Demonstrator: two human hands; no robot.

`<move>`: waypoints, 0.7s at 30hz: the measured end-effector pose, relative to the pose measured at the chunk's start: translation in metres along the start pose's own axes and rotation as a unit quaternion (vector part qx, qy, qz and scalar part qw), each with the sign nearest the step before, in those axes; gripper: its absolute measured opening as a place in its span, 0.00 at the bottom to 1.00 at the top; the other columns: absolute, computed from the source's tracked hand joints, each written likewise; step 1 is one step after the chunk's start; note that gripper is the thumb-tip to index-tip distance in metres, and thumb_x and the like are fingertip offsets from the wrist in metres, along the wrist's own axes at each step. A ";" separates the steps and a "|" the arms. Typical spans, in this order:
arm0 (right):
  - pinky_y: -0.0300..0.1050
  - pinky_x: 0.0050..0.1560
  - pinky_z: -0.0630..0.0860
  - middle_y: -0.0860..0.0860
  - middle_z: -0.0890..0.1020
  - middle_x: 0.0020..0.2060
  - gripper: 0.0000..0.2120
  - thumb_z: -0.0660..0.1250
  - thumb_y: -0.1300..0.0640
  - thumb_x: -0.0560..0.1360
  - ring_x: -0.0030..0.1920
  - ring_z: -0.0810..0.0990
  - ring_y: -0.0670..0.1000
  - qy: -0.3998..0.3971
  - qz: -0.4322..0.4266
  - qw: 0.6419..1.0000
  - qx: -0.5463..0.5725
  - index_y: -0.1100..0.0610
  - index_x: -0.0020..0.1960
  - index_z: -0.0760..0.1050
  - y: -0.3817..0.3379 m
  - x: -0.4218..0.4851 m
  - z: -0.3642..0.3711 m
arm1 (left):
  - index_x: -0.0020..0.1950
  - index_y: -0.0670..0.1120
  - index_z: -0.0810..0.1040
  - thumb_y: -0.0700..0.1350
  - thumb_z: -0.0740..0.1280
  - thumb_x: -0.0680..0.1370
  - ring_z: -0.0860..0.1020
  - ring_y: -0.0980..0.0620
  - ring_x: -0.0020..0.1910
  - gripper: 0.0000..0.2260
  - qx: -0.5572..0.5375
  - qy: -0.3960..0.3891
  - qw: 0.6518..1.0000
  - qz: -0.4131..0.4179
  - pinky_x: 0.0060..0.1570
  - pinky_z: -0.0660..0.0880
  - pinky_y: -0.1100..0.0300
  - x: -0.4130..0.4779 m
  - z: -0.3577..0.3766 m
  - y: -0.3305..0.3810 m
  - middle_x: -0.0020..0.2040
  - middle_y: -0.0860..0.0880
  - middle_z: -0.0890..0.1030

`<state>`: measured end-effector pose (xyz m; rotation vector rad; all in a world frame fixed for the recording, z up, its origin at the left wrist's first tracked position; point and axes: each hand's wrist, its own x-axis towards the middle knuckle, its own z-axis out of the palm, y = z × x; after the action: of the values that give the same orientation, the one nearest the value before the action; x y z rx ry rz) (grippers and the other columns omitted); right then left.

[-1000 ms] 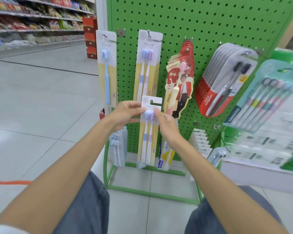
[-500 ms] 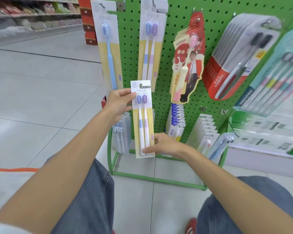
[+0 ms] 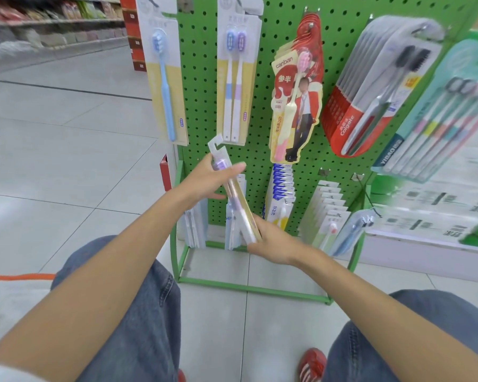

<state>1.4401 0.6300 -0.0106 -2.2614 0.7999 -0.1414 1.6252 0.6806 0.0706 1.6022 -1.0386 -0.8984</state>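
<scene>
Left hand point(image 3: 204, 180) — pack point(image 3: 242, 208) hook-end up-left

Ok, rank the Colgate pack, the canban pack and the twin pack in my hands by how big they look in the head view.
1. Colgate pack: largest, a wide stack.
2. canban pack: about as tall, narrower.
3. twin pack: slimmest, but it is held nearly edge-on and nearer the camera, so its rank is unsure.
</scene>
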 end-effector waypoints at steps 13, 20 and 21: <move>0.46 0.40 0.80 0.62 0.81 0.47 0.20 0.73 0.68 0.71 0.38 0.80 0.52 0.037 0.059 0.980 0.185 0.59 0.59 0.71 -0.004 -0.002 0.009 | 0.60 0.51 0.75 0.33 0.61 0.81 0.83 0.50 0.53 0.15 -0.102 -0.007 0.994 0.039 0.53 0.80 0.50 0.001 0.002 -0.005 0.54 0.50 0.83; 0.33 0.30 0.73 0.54 0.83 0.43 0.09 0.68 0.61 0.78 0.32 0.79 0.42 0.041 0.065 0.982 0.174 0.64 0.56 0.77 -0.008 -0.001 0.005 | 0.59 0.51 0.76 0.44 0.56 0.85 0.83 0.54 0.48 0.10 -0.096 -0.057 0.994 0.004 0.53 0.80 0.49 -0.004 0.009 -0.006 0.50 0.54 0.85; 0.32 0.30 0.72 0.54 0.83 0.43 0.10 0.67 0.60 0.78 0.31 0.79 0.42 0.056 0.062 0.978 0.189 0.64 0.57 0.77 -0.010 0.000 0.002 | 0.59 0.51 0.76 0.45 0.55 0.85 0.83 0.54 0.49 0.11 -0.088 -0.071 0.994 0.001 0.53 0.80 0.49 -0.006 0.011 -0.006 0.50 0.53 0.85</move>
<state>1.4462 0.6367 -0.0055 -1.8528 0.8882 -0.3369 1.6142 0.6830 0.0623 1.4079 -1.0275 -1.0844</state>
